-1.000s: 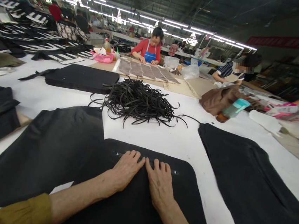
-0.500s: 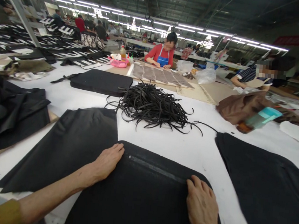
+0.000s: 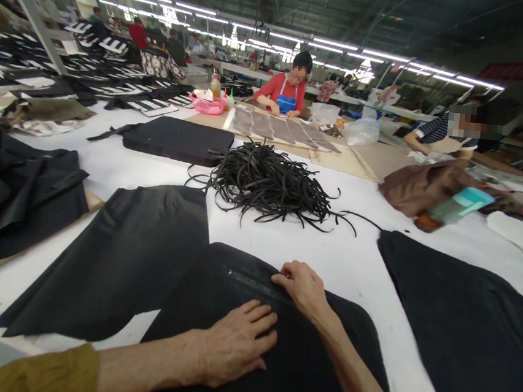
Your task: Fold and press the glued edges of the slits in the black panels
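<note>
A black padded fabric panel (image 3: 300, 372) lies on the white table (image 3: 343, 259) right in front of me. My left hand (image 3: 236, 341) rests flat on its middle, fingers spread. My right hand (image 3: 301, 286) is at the panel's far edge, fingers curled and pinching the fabric edge by a pale seam line. A tangled heap of black straps (image 3: 269, 184) lies just beyond the panel.
Thin black fabric sheets lie at left (image 3: 117, 256) and right (image 3: 461, 326). A flat black pad (image 3: 174, 139) sits further back. A brown bag (image 3: 424, 187) with a teal-capped bottle (image 3: 454, 207) is at right. Other people work at far tables.
Both hands had moved apart to the panel's far corners; now my left hand has pulled back onto the panel's middle and my right hand has come in to the far edge.
</note>
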The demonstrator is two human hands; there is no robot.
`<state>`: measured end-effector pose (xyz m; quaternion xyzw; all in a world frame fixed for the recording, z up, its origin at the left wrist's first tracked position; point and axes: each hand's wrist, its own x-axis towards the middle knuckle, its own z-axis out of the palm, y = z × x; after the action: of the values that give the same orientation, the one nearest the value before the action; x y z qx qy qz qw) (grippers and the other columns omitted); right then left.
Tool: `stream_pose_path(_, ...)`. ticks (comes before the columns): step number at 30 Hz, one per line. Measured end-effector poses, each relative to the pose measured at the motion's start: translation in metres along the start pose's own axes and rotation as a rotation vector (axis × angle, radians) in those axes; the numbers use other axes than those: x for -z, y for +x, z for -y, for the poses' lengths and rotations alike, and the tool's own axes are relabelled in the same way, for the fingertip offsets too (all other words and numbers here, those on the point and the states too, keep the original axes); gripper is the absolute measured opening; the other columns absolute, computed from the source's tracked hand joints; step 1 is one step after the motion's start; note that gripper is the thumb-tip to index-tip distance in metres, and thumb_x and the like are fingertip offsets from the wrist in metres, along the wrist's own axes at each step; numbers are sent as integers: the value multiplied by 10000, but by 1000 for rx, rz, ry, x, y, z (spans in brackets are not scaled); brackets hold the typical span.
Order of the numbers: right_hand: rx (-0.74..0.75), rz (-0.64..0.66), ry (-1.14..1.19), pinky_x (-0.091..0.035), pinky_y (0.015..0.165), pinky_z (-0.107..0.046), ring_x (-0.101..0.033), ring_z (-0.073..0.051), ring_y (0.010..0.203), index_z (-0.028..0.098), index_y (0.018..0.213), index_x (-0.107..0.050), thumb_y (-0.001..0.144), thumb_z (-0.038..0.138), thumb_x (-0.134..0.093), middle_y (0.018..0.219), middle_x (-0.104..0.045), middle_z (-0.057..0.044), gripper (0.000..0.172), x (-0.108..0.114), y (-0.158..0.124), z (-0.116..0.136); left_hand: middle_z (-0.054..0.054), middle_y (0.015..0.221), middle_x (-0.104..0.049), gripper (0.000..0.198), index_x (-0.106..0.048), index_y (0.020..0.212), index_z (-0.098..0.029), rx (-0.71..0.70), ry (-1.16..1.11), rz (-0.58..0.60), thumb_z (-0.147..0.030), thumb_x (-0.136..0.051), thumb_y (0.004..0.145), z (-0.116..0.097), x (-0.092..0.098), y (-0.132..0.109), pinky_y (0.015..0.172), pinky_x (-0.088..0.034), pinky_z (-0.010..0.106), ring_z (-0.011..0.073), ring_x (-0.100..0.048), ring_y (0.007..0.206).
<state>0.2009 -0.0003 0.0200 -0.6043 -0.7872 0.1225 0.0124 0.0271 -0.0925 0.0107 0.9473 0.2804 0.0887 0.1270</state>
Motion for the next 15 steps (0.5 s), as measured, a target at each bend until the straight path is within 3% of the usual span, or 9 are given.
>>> stream_pose_path(6,61,65,-16,-340,682,-246,-549,-160,862,224,887,-609,752,323,-608,881,-614,3,167,11,-12,-9,128,1334,-426,456,-433,1219,-132,-67,-48,-3,-438,-392,884,8,3,7,1083,-229,374,235,-356,1253)
stream_pose_path(11,21,51,-79,-320,648,-257,-559,-164,808,213,795,-615,801,266,-552,817,-615,-4,83,17,-28,-13,129,1351,-416,587,-386,1288,-151,-112,-117,-29,-534,-410,844,23,-6,14,1086,-238,384,246,-347,1268)
stream_pose_path(15,10,-203,-246,-299,683,-279,-523,-165,795,212,805,-610,868,227,-471,861,-590,-25,153,32,-34,-10,137,1395,-352,594,-344,1322,-147,-81,-135,7,-515,-395,858,26,-15,11,1106,-199,414,255,-271,1314)
